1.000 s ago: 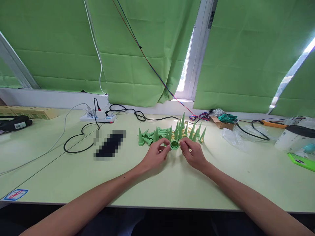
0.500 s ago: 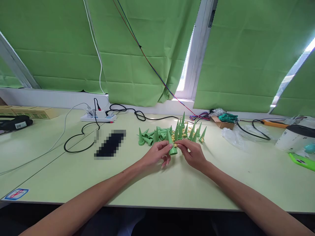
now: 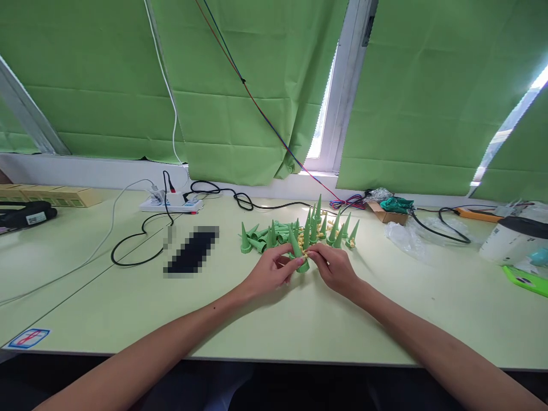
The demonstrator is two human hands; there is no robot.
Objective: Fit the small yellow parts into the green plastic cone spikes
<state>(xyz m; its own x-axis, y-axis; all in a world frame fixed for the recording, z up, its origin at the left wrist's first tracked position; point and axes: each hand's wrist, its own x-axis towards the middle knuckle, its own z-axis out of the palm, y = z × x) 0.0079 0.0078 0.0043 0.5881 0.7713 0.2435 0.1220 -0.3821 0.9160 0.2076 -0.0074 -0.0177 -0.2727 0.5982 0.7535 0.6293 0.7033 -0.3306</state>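
Note:
In the head view my left hand [image 3: 269, 271] grips a green cone [image 3: 295, 245] near its flared base, and the cone leans with its tip up and away from me. My right hand [image 3: 337, 268] is closed in a pinch at the cone's right side. At its fingertips shows a small yellowish piece [image 3: 305, 254], touching or very near the cone; its exact shape is too small to tell. Just behind the hands, more green cones [image 3: 317, 210] stand upright, some with yellowish pieces at their bases. Loose green cones [image 3: 280, 230] lie in a pile to their left.
A blurred-out dark object [image 3: 192, 251] lies left of the hands. Black cable [image 3: 244, 201] and a white power strip [image 3: 171, 201] run along the back. Toward the right are clear plastic wrap [image 3: 405, 238], a small cardboard box [image 3: 387, 214], a white container [image 3: 507, 242] and a green phone case [image 3: 524, 279].
My left hand has turned the cone slightly and shifted its fingers higher around it, with the thumb now across the base. My right fingertips stay pinched close to the cone's side.

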